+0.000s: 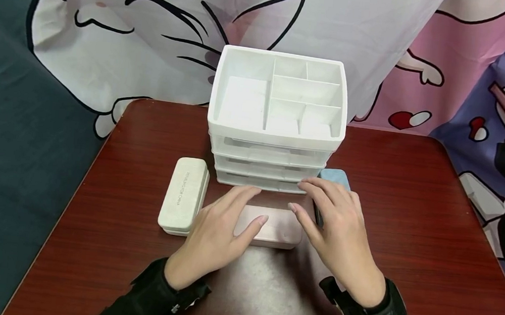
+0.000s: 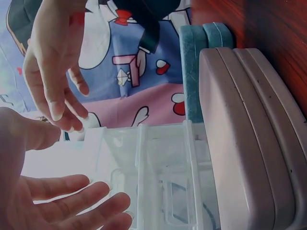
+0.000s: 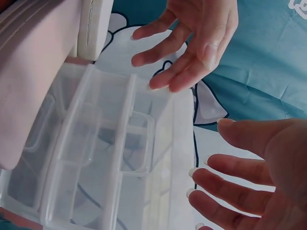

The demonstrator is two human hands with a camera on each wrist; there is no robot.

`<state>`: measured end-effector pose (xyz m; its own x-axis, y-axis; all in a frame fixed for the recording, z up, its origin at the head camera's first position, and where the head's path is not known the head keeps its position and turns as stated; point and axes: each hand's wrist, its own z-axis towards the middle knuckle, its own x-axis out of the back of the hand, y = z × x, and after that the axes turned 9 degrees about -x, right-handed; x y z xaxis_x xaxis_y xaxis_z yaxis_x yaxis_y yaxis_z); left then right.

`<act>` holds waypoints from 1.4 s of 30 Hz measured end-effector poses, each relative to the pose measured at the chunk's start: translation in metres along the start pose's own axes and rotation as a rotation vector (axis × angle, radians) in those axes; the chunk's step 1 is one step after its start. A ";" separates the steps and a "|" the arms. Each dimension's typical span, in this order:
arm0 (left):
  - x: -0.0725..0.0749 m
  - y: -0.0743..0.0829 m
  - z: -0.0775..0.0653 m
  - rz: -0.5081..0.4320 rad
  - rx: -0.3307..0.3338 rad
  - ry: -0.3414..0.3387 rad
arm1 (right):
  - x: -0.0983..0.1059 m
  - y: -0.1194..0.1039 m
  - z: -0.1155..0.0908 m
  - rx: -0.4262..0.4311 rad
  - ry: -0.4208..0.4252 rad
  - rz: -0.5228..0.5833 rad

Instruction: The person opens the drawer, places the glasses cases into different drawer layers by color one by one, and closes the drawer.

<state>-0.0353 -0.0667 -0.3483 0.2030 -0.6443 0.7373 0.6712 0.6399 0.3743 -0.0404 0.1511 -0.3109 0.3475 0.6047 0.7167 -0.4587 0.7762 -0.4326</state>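
Note:
A white plastic drawer organizer (image 1: 274, 139), with a divided open top and three clear drawers, stands toward the back of the table. In front of it lies a pale pink case (image 1: 278, 229). My left hand (image 1: 215, 235) is over the pink case's left end, fingers spread and holding nothing. Over its right end, my right hand (image 1: 341, 232) is likewise empty, with fingers apart. The wrist views show both palms raised in front of the drawers (image 3: 96, 143), above the pink case (image 2: 240, 143). A cream case (image 1: 183, 194) with small lettering lies left of my left hand.
Partly hidden behind my right hand is a blue case (image 1: 335, 176), beside the organizer's right front corner. The reddish-brown table (image 1: 119, 215) has rounded back corners. A cartoon-printed curtain (image 1: 383, 28) hangs directly behind it, with dark green cloth (image 1: 22, 130) at the left.

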 end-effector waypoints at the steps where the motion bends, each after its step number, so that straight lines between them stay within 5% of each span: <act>1: 0.000 0.000 0.001 -0.003 0.004 -0.002 | 0.000 0.000 0.001 0.003 0.008 0.002; 42: -0.022 -0.014 0.030 -0.219 0.152 -0.030 | -0.018 0.012 0.037 0.035 0.064 -0.057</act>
<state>-0.0702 -0.0490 -0.3531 0.0418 -0.7629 0.6452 0.5811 0.5439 0.6054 -0.0819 0.1427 -0.3086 0.4251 0.5709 0.7024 -0.4648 0.8036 -0.3718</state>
